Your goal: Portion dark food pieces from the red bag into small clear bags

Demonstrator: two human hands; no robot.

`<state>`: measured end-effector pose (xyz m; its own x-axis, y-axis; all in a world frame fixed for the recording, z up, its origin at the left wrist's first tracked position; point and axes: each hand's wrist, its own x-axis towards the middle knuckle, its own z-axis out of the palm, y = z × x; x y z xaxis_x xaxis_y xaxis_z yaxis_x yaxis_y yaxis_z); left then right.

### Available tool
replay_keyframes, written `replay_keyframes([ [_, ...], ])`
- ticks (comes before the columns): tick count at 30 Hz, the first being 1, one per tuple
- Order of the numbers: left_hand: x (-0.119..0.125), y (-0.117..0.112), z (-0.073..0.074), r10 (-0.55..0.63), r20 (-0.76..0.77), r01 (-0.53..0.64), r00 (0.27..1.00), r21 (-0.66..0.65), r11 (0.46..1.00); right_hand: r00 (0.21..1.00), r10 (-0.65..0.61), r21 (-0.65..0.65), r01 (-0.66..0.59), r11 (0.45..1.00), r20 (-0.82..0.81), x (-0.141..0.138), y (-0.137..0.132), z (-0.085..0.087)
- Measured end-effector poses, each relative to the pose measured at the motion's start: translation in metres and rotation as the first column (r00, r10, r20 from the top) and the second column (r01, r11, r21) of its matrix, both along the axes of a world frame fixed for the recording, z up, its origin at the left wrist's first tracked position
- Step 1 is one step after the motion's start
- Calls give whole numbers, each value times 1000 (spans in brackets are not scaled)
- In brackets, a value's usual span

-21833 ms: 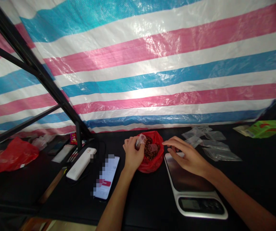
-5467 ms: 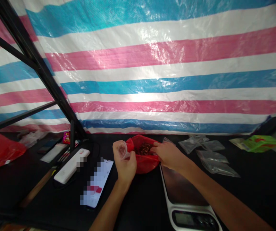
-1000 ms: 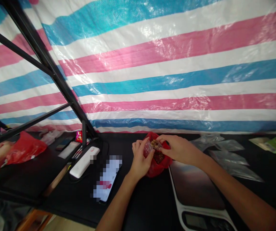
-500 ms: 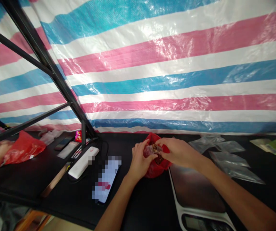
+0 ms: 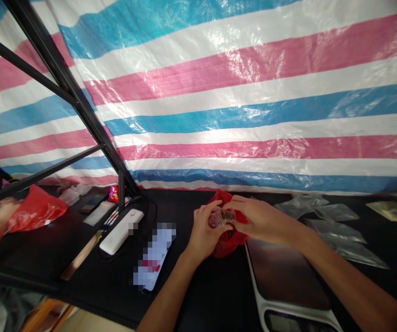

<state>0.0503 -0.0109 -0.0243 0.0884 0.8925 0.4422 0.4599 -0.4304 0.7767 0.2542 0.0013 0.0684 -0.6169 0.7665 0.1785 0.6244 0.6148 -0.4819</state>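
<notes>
My L hand (image 5: 203, 229) & R hand (image 5: 262, 219) both closed, pinching small clear plastic bag (image 5: 215, 220) w/ brown granules (image 5: 223, 216) inside, held just above crumpled red plastic bag (image 5: 228, 244) on black worktop (image 5: 215, 295), next to flat grey digital scale (image 5: 284, 281)

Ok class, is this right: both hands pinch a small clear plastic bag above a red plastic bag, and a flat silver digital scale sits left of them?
No: the flat silver digital scale sits right of the hands, as the head view shows. The left hand and right hand do pinch the small clear plastic bag above the red plastic bag.
</notes>
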Motion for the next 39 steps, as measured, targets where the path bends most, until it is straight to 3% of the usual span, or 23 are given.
replay_keyframes([
  [7, -3, -1, -1, 31, 44, -31, 999, -9, 999, 989, 107, -33, -111, 993, -105, -3, -1, 2],
  [12, -4, 1, -3, 126, -73, -123, 989, 35, 992, 982, 149, -28, -153, 988, -118, -2, -4, 8],
  [17, -1, -1, 0, 109, -181, -98, 977, 67, 993, 981, 161, 110, -150, 983, -104, -6, -6, 4],
  [25, 0, -2, 5, 91, -40, -89, 995, 64, 994, 965, 219, 280, -172, 944, -143, -12, -5, 0],
  [29, -1, -1, 10, 31, 140, -32, 990, 9, 999, 962, 168, 328, -90, 940, -216, -13, -5, 4],
  [33, 1, -1, 14, -77, 358, 105, 931, -60, 993, 959, 138, 292, -62, 954, -247, -15, -7, 5],
  [39, 4, -5, 16, -89, 293, 121, 952, -94, 988, 954, 77, 156, -32, 987, -289, -19, -8, -3],
])
